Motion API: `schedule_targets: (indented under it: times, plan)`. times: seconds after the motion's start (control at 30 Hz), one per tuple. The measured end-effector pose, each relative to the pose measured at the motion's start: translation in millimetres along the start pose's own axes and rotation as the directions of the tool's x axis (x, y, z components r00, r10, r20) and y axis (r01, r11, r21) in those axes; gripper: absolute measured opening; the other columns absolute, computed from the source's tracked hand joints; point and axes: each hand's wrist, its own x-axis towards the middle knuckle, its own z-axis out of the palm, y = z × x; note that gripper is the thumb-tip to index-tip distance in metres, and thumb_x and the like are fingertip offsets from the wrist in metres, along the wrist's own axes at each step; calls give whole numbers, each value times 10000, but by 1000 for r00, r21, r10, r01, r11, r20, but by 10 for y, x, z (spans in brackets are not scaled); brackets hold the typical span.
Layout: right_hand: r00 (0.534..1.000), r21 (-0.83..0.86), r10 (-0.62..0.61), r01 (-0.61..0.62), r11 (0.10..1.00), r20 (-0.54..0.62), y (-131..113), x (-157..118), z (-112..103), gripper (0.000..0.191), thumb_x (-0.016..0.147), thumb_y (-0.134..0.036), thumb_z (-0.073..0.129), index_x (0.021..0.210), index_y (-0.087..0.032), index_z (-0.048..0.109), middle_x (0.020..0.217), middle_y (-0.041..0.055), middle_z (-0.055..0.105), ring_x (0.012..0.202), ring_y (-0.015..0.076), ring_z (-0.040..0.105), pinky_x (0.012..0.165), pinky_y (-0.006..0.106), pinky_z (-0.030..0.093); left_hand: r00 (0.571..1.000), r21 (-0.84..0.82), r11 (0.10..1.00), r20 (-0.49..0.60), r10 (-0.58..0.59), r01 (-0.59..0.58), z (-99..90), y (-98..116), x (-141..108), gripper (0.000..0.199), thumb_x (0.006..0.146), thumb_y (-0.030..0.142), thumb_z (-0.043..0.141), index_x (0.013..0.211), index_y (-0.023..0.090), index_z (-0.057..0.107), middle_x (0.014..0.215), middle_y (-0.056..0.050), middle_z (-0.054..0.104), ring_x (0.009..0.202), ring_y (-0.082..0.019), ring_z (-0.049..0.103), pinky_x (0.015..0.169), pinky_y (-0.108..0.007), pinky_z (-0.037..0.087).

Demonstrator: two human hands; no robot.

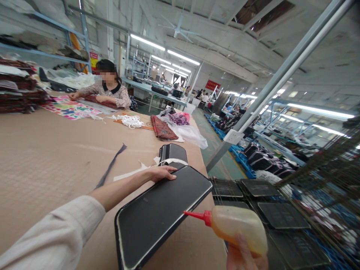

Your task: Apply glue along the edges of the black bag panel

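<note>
My left hand (163, 173) grips the far edge of a black rectangular panel (160, 213) with rounded corners, its thumb lying on the top face. A pale line, like glue, runs along the panel's rim. In my right hand (244, 251) is a squeeze glue bottle (239, 227), translucent with yellowish liquid inside. Its red nozzle points left, and the tip is at the panel's right-hand rim; whether it touches I cannot tell. Just beyond the panel lie more black panels (173, 151), with a white strip (177, 161) across them.
The brown-covered table (56, 157) carries a dark fabric strip (111, 165), folded red patterned fabric (163, 128) and white cords (129, 121). Across it sits a co-worker (109, 90) with fabric. At right are a metal post (253, 108) and several black panels (284, 215) on a rack.
</note>
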Motion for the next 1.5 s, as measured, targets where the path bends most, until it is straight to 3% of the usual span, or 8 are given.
schedule_targets:
  times: [0.33,0.5,0.73,0.9,1.1,1.27,1.37,1.5]
  plan:
    - [992,-11,34,-33,999,122,103,63,-122,455,469,-234,765,867,-152,561,715,28,610,661,207,570,573,350,510,999,40,998,-25,-38,39,17,35,58,907,513,289,745,1307,181,320,1146,-109,557,998,-249,551,777,-312,465]
    - [993,-64,70,-64,996,95,119,53,-144,491,405,-182,789,839,-142,563,687,38,616,646,206,575,532,309,506,999,63,997,-35,-39,42,30,46,55,921,508,289,756,1308,158,318,1197,-130,519,1038,-250,525,796,-304,458]
    - [995,-69,38,-32,997,93,140,25,-154,398,501,-292,757,817,-147,565,681,43,613,641,208,577,522,322,512,998,81,996,-42,-46,49,28,39,100,880,526,282,751,1296,165,342,1184,-122,532,1019,-247,540,803,-310,460]
    - [991,-83,112,-106,991,71,204,-78,-157,429,476,-262,763,850,-150,584,793,73,617,732,257,585,605,392,522,998,86,995,-42,-47,50,5,71,125,856,563,246,729,1305,142,315,1216,-135,506,1077,-251,499,820,-317,457]
    - [983,-83,176,-172,982,47,134,-40,-111,544,289,-184,803,788,-137,589,683,48,608,621,219,569,500,314,507,997,109,992,-43,-63,67,-13,94,154,830,596,222,704,1311,133,294,1241,-150,478,1093,-265,482,826,-348,456]
    - [989,-100,86,-74,992,122,108,-80,-129,501,455,-276,766,897,-139,574,709,44,599,629,227,563,521,373,504,996,123,989,-53,-71,77,-17,93,202,867,571,237,728,1313,133,292,1248,-153,470,1071,-265,501,827,-336,458]
    - [985,-149,101,-80,986,141,97,-85,-143,562,402,-260,786,909,-131,579,656,39,598,584,211,557,500,330,495,996,125,989,-48,-78,84,-24,96,237,873,582,247,723,1321,138,273,1225,-157,490,1002,-255,549,813,-341,463]
    - [978,-93,153,-141,986,141,65,-95,-129,675,336,-212,797,964,-132,562,659,33,605,604,213,567,519,313,499,996,130,988,-45,-82,87,-41,100,285,818,592,242,713,1300,167,311,1166,-126,542,957,-230,574,801,-332,466]
